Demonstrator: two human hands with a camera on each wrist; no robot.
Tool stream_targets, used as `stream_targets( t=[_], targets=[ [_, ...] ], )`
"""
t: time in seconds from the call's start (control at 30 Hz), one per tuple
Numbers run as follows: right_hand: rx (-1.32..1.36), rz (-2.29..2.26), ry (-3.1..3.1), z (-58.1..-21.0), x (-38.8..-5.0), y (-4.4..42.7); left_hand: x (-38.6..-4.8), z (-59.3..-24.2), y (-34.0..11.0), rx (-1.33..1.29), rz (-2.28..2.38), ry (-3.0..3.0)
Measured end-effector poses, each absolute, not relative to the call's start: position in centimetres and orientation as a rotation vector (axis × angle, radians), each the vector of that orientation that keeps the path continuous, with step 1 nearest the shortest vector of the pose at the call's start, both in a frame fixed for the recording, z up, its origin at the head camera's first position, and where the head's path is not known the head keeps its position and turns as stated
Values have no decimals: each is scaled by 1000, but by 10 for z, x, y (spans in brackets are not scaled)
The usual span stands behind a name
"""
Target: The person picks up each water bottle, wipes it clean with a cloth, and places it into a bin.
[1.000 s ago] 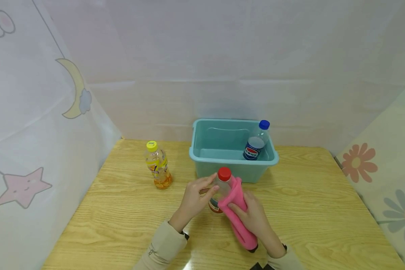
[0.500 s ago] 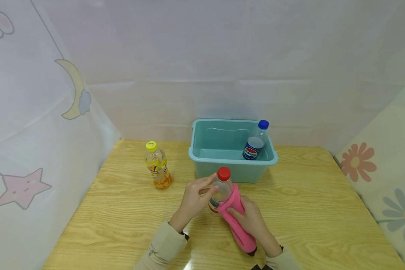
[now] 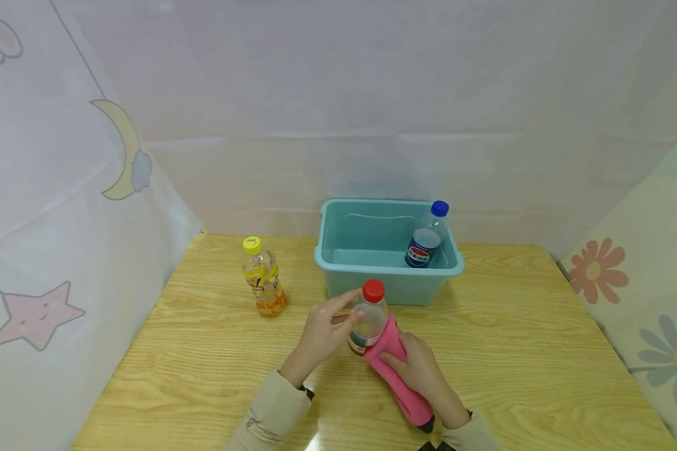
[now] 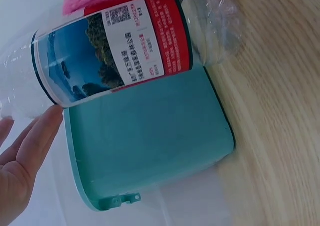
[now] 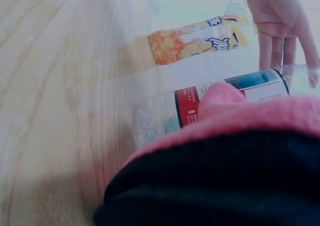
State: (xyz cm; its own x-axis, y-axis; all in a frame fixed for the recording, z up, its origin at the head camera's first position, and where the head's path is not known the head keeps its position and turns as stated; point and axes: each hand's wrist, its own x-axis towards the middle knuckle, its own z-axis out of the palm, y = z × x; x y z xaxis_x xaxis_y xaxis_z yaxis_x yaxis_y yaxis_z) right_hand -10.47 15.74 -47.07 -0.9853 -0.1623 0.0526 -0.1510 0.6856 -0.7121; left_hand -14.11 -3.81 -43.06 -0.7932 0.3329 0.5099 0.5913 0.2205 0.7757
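The red-capped bottle [image 3: 372, 321] stands upright on the table [image 3: 541, 351], and the likeliest trouble, I would judge, is it tipping: the pink cloth [image 3: 403, 389] lies against its label from 4 o'clock, so a hard wipe or shove could push it toward 10 o'clock, with only a light touch to stop it. The left hand [image 3: 323, 331], at 9 o'clock, keeps its fingers nearly straight, thumb and forefinger parted at the bottle's shoulder, a hold that might slip on smooth plastic. The right hand [image 3: 420, 369], at 4 o'clock, grips the cloth with its thumb laid across; its other fingers are too hidden to tell. Farther out, a topple could knock the blue-green tub [image 3: 372, 270] at 12 o'clock, where a blue-capped bottle [image 3: 426, 239] is, less likely the yellow-capped bottle [image 3: 263, 279] at 10. A second ago the cloth's upper edge reached near the cap; now it sits lower, baring more bottle, while the left hand has hardly shifted
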Motion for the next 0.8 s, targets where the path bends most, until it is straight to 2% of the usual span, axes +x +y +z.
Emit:
stream_targets(
  t=[0.3, 0.8],
  targets=[
    [-288, -1055, 2892, -473, -104, 158, -145, -426, -46, -925, -1514, -2395],
    [-218, -1115, 2889, -472, -102, 164, -147, -425, -47, -917, -1439, -2334]
  ],
)
